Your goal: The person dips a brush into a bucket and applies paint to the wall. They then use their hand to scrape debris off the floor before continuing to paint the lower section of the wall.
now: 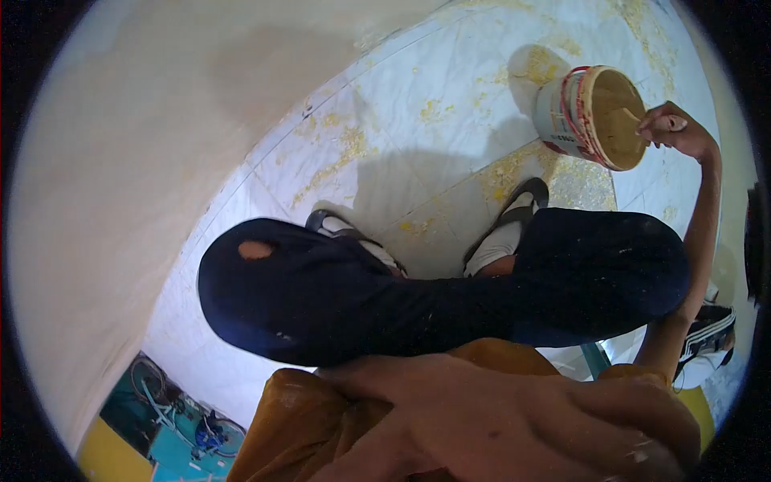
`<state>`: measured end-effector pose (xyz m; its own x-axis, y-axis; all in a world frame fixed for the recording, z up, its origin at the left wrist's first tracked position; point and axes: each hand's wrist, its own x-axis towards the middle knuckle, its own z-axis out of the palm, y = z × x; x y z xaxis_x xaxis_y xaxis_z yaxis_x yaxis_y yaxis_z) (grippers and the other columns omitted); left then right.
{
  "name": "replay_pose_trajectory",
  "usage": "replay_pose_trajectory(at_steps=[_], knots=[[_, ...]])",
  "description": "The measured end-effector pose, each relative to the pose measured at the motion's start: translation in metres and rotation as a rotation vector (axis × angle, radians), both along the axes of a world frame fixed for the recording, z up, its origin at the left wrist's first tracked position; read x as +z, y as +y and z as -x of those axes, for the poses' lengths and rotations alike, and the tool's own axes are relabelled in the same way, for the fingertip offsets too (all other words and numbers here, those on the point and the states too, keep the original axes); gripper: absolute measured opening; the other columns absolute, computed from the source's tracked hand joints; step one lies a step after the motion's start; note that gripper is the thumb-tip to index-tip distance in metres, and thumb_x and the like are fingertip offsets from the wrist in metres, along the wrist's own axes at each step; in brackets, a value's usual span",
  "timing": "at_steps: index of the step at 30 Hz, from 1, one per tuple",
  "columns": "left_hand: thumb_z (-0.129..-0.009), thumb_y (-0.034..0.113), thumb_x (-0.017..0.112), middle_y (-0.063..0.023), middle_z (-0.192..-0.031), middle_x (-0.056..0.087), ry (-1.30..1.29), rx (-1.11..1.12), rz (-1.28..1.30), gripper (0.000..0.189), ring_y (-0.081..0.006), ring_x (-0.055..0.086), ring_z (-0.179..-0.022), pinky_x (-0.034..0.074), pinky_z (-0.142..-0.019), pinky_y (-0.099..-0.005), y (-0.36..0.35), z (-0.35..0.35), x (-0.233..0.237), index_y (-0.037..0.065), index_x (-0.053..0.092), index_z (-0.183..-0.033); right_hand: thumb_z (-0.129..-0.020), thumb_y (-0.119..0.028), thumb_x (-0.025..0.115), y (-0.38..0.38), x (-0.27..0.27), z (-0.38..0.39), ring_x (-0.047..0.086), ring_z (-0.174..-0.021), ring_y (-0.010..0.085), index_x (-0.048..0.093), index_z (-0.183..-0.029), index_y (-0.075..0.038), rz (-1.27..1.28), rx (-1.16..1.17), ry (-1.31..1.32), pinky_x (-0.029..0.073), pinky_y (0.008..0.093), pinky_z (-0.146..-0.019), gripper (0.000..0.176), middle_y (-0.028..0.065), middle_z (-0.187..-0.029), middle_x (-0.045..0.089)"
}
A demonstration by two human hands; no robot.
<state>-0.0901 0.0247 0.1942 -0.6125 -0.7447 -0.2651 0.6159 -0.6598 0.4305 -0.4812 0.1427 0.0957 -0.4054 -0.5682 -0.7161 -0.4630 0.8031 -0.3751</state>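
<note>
A white bucket [560, 116] with a red handle and a tan-smeared rim lies tilted in view at the upper right, its mouth facing right. Smooth tan paste [613, 132] coats the inside. At the mouth, my right hand [675, 128] is closed on a flat, pale scraper [627, 115], whose end reaches into the bucket. Most of the scraper's handle is hidden by the fingers. Large and blurred across the bottom is bare skin, apparently my left hand [562, 418] held close to the camera. Its fingers cannot be made out clearly.
Yellowish crumbs and smears [353, 145] dot the pale tiled floor [418, 60]. A plain wall [136, 161] curves along the left. My bent legs [450, 309] and sandalled feet [514, 221] are below the bucket. A bicycle [173, 414] stands at the lower left.
</note>
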Motion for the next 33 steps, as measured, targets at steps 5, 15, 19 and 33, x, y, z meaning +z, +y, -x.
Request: replay_pose_trajectory(at_steps=[5, 15, 19, 33], knots=[[-0.102, 0.045, 0.047, -0.012, -0.11, 0.064, 0.016, -0.241, 0.076, 0.044, -0.0267, 0.059, -0.107, 0.046, -0.094, -0.0418, -0.019, -0.008, -0.026, 0.005, 0.058, -0.117, -0.085, -0.013, 0.076, 0.014, -0.014, 0.018, 0.061, -0.072, 0.0117, 0.061, -0.11, -0.005, 0.023, -0.005, -0.025, 0.047, 0.0268, -0.059, 0.03, 0.0067, -0.097, 0.072], [-0.104, 0.049, 0.046, -0.0169, -0.122, 0.062, 0.276, -0.946, 0.274, 0.057, -0.0316, 0.056, -0.118, 0.042, -0.101, -0.0397, -0.024, -0.01, -0.052, -0.002, 0.052, -0.129, -0.09, -0.01, 0.072, 0.036, 0.022, -0.002, 0.066, -0.085, 0.0164, 0.06, -0.109, -0.003, 0.325, -0.072, -0.022, 0.054, 0.03, -0.071, 0.024, 0.0099, -0.102, 0.07], [-0.101, 0.038, 0.057, -0.0193, -0.124, 0.059, -0.199, -0.969, 0.966, 0.048, -0.0337, 0.056, -0.117, 0.043, -0.101, -0.0406, -0.024, -0.013, -0.067, -0.001, 0.052, -0.129, -0.089, -0.002, 0.066, 0.045, 0.009, -0.047, 0.066, -0.087, 0.0154, 0.067, -0.1, 0.001, 0.34, -0.216, -0.017, 0.054, 0.0292, -0.072, 0.011, 0.009, -0.094, 0.07], [-0.106, 0.047, 0.041, -0.0232, -0.112, 0.058, -0.611, -1.258, 0.809, 0.056, -0.0324, 0.057, -0.104, 0.043, -0.093, -0.0398, -0.034, -0.015, -0.121, -0.008, 0.048, -0.12, -0.096, -0.017, 0.062, 0.051, 0.02, -0.148, 0.051, -0.075, 0.0106, 0.067, -0.09, 0.002, 0.919, -0.572, 0.256, 0.042, 0.0261, -0.072, 0.021, 0.0058, -0.083, 0.063]])
